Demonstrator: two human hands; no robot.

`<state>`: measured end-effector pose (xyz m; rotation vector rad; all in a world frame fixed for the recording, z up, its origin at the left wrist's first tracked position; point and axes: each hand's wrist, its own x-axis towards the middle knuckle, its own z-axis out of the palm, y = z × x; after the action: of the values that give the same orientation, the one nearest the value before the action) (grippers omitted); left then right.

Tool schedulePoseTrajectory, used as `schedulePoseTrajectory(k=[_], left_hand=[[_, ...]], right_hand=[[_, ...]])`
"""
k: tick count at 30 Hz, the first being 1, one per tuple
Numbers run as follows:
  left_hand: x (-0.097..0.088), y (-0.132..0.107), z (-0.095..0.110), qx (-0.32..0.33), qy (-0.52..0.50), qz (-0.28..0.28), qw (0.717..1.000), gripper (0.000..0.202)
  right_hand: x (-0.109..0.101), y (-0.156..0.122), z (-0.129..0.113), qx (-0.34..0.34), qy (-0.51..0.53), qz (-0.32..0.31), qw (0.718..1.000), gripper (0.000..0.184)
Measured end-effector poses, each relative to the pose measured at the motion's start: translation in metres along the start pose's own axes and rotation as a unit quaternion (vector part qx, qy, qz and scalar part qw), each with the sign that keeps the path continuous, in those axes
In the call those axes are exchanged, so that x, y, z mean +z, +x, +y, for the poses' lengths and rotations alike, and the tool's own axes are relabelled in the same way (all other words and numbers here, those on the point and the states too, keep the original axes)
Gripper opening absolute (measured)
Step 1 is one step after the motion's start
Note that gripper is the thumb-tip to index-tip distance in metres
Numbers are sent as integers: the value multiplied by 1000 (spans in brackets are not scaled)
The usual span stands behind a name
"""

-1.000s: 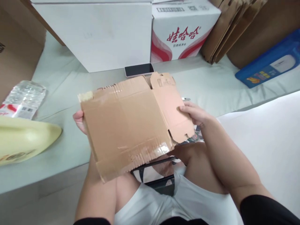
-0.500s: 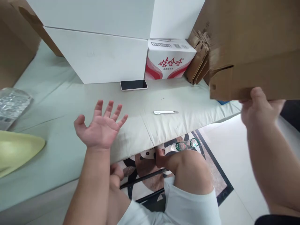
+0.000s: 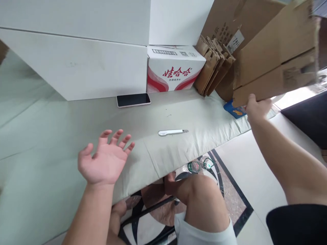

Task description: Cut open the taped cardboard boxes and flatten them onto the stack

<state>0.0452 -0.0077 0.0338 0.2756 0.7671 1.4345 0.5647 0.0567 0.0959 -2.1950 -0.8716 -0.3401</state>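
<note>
My right hand [image 3: 257, 108] is raised at the far right and grips the lower edge of a flattened brown cardboard box [image 3: 276, 68], held up in the air over the table's right end. My left hand [image 3: 106, 160] hovers palm up over the pale green table cover [image 3: 51, 143], fingers spread and holding nothing. A white utility knife [image 3: 172, 132] lies on the cover between the two hands. A phone [image 3: 133, 100] lies face up further back, against the white boxes.
Large white boxes [image 3: 76, 64] and a white carton with red print [image 3: 173, 71] stand at the back. Folded brown cardboard [image 3: 211, 68] leans right of it. A blue pack [image 3: 233, 109] lies under the held box. A plastic bottle [image 3: 199, 166] lies on the patterned floor by my knee.
My right hand has carried the cardboard box up and away to the right. My left hand let go of it and stays open over the table. The view has swung right.
</note>
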Motion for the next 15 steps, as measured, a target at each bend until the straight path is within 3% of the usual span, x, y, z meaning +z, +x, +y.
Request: schedulePoseTrajectory(k=[2,6,8,11,15], left_hand=[[2,2,-8,-26,9,-5,1000,43],[7,9,-20,-62,27,-1,998,50],[9,14,-24,-58,36,3,998,49],[7,19,-27,-43,50,9,998,48],[0,22,-27,-42,50,15,998,47]], right_hand=[[23,16,-8,30,4,-8,1000,18],[64,47,-27,29,5,-38,999,14],[83,60,-34,24,5,-45,999,11],[112,74,-41,34,4,-58,998,22],[143,79,-42,54,-3,-89,995,20]])
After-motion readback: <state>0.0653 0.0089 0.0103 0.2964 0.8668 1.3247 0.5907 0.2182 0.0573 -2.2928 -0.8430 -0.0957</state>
